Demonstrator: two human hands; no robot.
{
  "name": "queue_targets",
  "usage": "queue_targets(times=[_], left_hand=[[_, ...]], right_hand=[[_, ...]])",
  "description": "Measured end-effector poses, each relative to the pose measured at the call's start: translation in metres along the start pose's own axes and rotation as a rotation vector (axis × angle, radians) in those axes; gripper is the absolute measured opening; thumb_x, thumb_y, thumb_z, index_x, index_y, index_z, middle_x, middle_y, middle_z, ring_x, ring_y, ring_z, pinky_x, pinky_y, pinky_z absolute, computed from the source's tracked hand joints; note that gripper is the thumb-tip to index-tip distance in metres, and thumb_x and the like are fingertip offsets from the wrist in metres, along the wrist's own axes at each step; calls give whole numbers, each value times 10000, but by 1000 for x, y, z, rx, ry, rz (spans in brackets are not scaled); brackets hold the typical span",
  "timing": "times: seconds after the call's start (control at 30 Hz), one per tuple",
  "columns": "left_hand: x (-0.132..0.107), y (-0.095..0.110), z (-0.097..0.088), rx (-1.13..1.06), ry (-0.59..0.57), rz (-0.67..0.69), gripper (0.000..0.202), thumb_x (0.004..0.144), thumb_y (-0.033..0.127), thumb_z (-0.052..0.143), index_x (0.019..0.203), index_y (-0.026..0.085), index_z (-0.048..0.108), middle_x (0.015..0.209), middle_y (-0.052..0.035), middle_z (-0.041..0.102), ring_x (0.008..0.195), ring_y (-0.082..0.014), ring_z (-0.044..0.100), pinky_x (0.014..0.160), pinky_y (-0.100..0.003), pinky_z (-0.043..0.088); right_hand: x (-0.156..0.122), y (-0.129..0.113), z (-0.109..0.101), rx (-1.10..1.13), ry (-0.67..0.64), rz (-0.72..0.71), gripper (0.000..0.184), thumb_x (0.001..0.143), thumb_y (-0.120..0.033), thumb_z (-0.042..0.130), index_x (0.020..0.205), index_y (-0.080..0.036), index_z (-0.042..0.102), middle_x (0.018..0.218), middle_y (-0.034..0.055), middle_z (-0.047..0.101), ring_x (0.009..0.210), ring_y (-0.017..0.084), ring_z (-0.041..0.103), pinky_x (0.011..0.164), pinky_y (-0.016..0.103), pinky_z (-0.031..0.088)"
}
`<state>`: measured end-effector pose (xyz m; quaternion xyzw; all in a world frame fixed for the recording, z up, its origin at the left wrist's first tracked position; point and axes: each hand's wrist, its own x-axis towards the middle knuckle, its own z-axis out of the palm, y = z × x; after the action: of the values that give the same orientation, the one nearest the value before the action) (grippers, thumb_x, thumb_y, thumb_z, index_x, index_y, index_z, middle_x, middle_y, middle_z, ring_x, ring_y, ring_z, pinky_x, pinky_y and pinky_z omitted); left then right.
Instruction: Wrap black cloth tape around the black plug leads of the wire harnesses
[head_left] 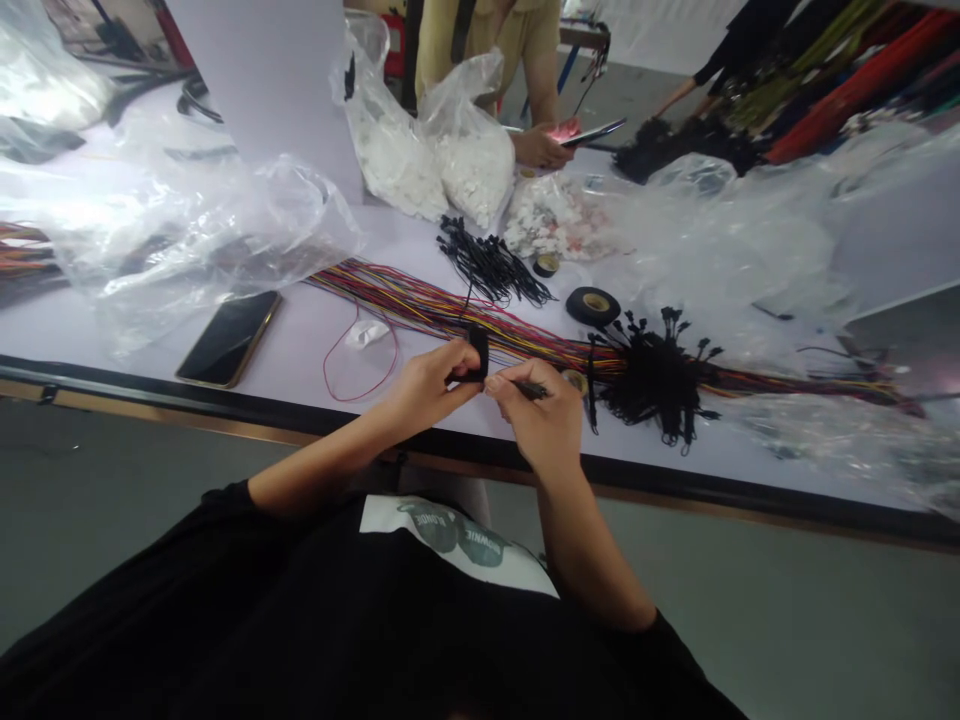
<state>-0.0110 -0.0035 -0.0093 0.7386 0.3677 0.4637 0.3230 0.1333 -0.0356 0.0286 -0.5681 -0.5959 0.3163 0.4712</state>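
Observation:
My left hand (439, 378) is closed around a black roll of tape (480, 352), which stands on edge near the table's front. Close beside it, the thumb and forefinger of my right hand (546, 408) pinch together at the roll's lower edge. A small dark piece (532, 390) shows among the right fingers; its kind is hard to make out. Just behind both hands runs a long bundle of red, yellow and black wires (420, 300). A heap of black connector leads (656, 380) lies on the bundle to the right of my right hand.
A phone (229, 340) lies left, near a thin red wire loop (326, 365). Behind the bundle are another black tape roll (592, 306), more black leads (491, 262) and bags of white parts (472, 160). Across the table, a person's hand (544, 148) holds a phone-like device.

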Motion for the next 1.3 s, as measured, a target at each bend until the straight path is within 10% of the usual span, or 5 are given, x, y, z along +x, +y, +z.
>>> queue_targets(times=[0.43,0.67,0.87,1.13,1.3], left_hand=[[-2,10,13,-634,220,-330,567,588,375,749,1051,227,458,935,-5,571,649,-70,538,569,-203,445],[12,-3,-7,-1091,-435,-632,634,537,711,616,866,172,561,681,-30,579,492,-89,502,356,-184,285],[2,14,-12,-578,-189,-236,515,502,450,770,875,171,551,867,-44,573,798,-163,562,674,-284,477],[-3,15,-27,-43,-455,63,708,420,510,793,974,197,483,1033,-85,490,951,-233,489,789,-352,454],[7,6,3,-80,22,-99,161,757,272,572,716,187,442,683,27,461,614,-92,418,590,-224,350]], right_hand=[[2,16,9,-55,181,-230,111,762,-288,601,682,-220,562,789,11,662,770,154,620,720,311,487],[3,20,12,155,77,-41,271,716,-433,644,645,-201,524,669,12,685,571,155,638,582,296,496],[15,37,15,354,118,71,303,676,-440,666,579,-196,515,452,-31,583,419,127,548,467,258,441],[10,22,3,8,137,-64,266,701,-377,647,547,-194,529,552,-18,588,534,124,545,552,268,425],[5,8,0,-101,167,-164,247,732,-374,623,594,-205,509,608,-9,604,585,138,569,590,280,445]])
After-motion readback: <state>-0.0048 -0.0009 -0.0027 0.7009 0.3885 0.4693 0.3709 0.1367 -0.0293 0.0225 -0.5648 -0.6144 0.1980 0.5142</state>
